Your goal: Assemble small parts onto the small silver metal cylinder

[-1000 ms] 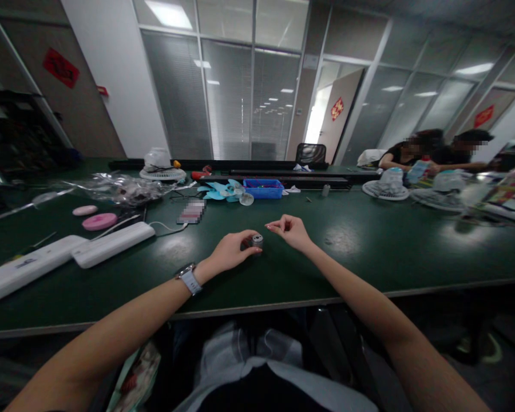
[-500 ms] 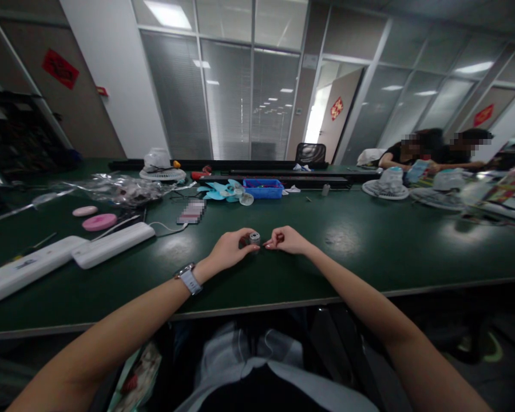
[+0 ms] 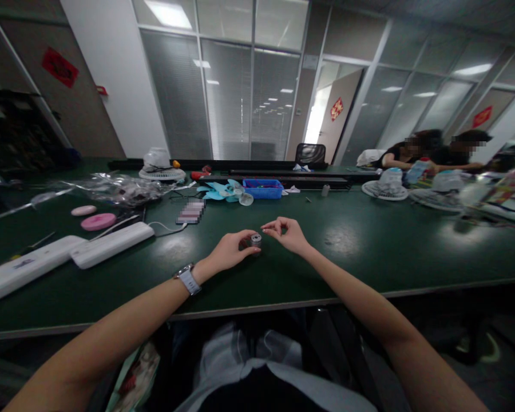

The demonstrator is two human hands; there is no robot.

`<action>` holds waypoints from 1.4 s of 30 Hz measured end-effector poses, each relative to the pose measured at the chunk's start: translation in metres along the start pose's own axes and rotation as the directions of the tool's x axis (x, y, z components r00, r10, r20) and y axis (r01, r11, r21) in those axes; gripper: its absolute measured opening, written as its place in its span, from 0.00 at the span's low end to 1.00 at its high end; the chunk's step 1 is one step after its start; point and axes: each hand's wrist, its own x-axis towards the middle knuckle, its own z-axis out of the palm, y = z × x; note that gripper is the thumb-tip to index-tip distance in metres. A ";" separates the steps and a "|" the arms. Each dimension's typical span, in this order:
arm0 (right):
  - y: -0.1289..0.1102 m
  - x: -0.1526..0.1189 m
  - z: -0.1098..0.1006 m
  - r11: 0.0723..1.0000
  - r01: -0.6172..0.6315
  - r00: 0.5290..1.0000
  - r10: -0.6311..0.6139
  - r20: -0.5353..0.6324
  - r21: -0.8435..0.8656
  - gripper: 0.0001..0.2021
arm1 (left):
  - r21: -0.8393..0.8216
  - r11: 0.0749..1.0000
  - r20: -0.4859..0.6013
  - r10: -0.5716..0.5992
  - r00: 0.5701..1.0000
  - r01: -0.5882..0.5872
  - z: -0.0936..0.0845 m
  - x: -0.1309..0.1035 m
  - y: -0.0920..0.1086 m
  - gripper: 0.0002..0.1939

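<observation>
A small silver metal cylinder stands upright on the green table, its round top facing up. My left hand grips it between thumb and fingers from the left side. Just up and to the right of the cylinder, my right hand is raised with thumb and index finger pinched together. Whatever lies between those fingertips is too small to name. The two hands do not touch.
White power strips and pink discs lie left. A phone, turquoise fan blades and a blue basket are farther back. Fan parts and two people are at the right.
My right hand has risen and moved slightly away from the table edge, from beside the cylinder to above its right side. My left hand still holds the cylinder, almost unmoved.
</observation>
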 end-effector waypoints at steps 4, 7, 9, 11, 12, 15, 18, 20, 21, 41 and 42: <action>-0.011 -0.003 0.010 0.994 0.098 0.993 -0.094 0.069 -0.058 0.18 | -0.009 1.000 0.008 0.001 1.000 -0.001 0.001 0.000 0.000 0.22; -0.010 -0.006 0.015 0.982 0.132 0.989 -0.122 0.083 -0.134 0.17 | -0.016 1.000 0.015 0.003 1.000 -0.003 0.001 0.000 -0.001 0.22; -0.009 -0.007 0.017 0.979 0.143 0.989 -0.135 0.068 -0.145 0.17 | -0.011 1.000 0.015 0.005 1.000 -0.005 0.000 0.000 -0.001 0.22; -0.009 -0.007 0.018 0.975 0.159 0.987 -0.156 0.036 -0.152 0.17 | -0.007 1.000 0.015 0.004 1.000 -0.004 0.000 0.000 -0.001 0.23; -0.009 -0.007 0.018 0.973 0.169 0.986 -0.168 0.022 -0.155 0.17 | -0.006 1.000 0.015 0.002 1.000 -0.002 0.000 0.000 -0.001 0.23; -0.010 -0.006 0.019 0.976 0.168 0.986 -0.166 0.031 -0.136 0.16 | -0.008 1.000 0.011 0.005 1.000 -0.005 0.000 0.000 -0.001 0.23; -0.010 -0.004 0.020 0.987 0.115 0.992 -0.108 0.064 -0.109 0.14 | -0.020 1.000 0.011 0.016 1.000 -0.016 0.000 -0.001 0.000 0.21; -0.009 -0.004 0.020 0.990 0.096 0.994 -0.089 0.067 -0.106 0.13 | -0.030 0.999 0.011 0.017 1.000 -0.017 0.000 -0.001 0.000 0.20; -0.009 -0.003 0.020 0.990 0.096 0.994 -0.089 0.066 -0.107 0.13 | -0.033 0.999 0.011 0.016 1.000 -0.016 0.000 -0.001 0.000 0.20; -0.012 0.001 0.022 0.999 0.000 1.000 -0.001 0.019 0.053 0.18 | -0.021 1.000 0.013 0.000 1.000 0.000 0.000 -0.001 0.001 0.21; -0.011 0.002 0.021 0.997 0.009 1.000 -0.008 -0.010 0.081 0.18 | -0.017 1.000 0.013 -0.004 1.000 0.004 0.000 -0.001 0.001 0.21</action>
